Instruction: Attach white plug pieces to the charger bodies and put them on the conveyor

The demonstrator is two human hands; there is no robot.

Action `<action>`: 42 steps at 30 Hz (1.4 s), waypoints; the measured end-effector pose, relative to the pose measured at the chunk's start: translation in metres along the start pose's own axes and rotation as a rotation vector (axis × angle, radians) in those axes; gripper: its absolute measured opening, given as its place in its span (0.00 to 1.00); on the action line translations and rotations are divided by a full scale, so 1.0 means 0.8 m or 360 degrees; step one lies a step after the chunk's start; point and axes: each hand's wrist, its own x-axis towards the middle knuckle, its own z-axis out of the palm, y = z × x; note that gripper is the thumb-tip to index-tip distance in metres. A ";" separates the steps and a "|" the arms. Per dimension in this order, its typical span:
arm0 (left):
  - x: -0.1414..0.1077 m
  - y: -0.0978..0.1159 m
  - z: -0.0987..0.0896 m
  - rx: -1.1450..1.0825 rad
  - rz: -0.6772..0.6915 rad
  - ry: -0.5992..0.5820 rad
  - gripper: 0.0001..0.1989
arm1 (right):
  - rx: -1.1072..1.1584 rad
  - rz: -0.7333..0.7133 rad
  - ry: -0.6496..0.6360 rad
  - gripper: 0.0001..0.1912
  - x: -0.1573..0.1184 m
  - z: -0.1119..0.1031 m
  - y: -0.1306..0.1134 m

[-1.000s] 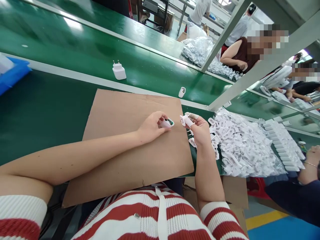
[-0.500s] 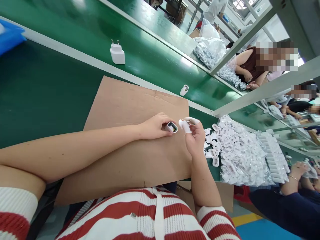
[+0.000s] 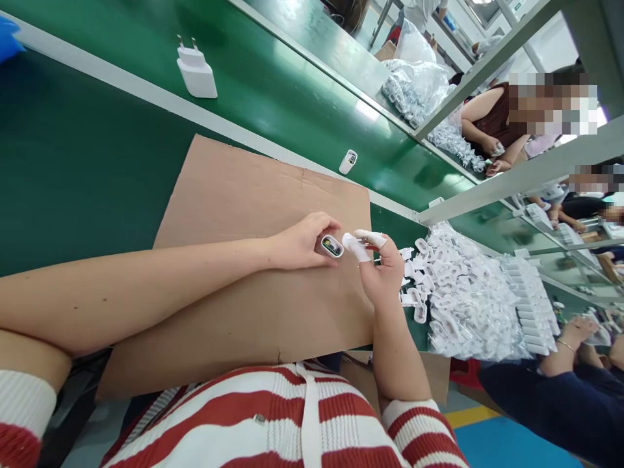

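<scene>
My left hand (image 3: 309,242) grips a white charger housing (image 3: 332,246) over the cardboard sheet (image 3: 234,292); its open end faces right and shows a circuit board inside. Just right of it, my right hand (image 3: 377,257), with white covers on thumb and finger, pinches a small white piece (image 3: 347,239) with thin prongs, partly hidden by the fingers. The piece is close to the housing's open end; whether they touch is unclear. Loose white parts (image 3: 416,286) lie right of my right hand.
A white plug charger (image 3: 197,73) and an open white housing (image 3: 348,161) are on the green belt (image 3: 273,97). A plastic bag of white parts (image 3: 463,299) and stacked housings (image 3: 533,305) lie at right. A metal frame post (image 3: 511,166) crosses there. Other people sit beyond and at right.
The plug charger and the open housing on the belt have shifted left and up in view. The housing in my left hand is turned slightly, showing more of its inside.
</scene>
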 end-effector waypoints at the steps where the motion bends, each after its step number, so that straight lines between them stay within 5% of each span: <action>1: 0.001 0.002 -0.001 0.0016 -0.0025 0.0015 0.26 | -0.0050 -0.0077 -0.0019 0.09 -0.002 0.003 0.000; 3: 0.003 0.006 -0.001 0.0015 -0.0066 0.0029 0.18 | -0.0154 -0.0214 -0.0055 0.10 -0.004 0.011 0.001; 8: 0.007 0.013 0.003 -0.0049 -0.0080 0.0120 0.18 | -0.0464 -0.0479 -0.0110 0.11 -0.005 0.025 0.003; 16: 0.005 0.007 0.004 -0.0031 -0.0035 0.0114 0.16 | -0.0696 -0.0464 -0.0383 0.12 0.003 0.020 -0.008; 26: 0.007 0.007 0.006 0.0013 -0.0029 0.0115 0.17 | -0.0743 -0.0614 -0.0073 0.11 -0.002 0.023 0.000; 42: 0.006 0.007 0.006 0.0053 0.0002 0.0146 0.17 | -0.1066 -0.0578 -0.0193 0.10 -0.003 0.023 -0.018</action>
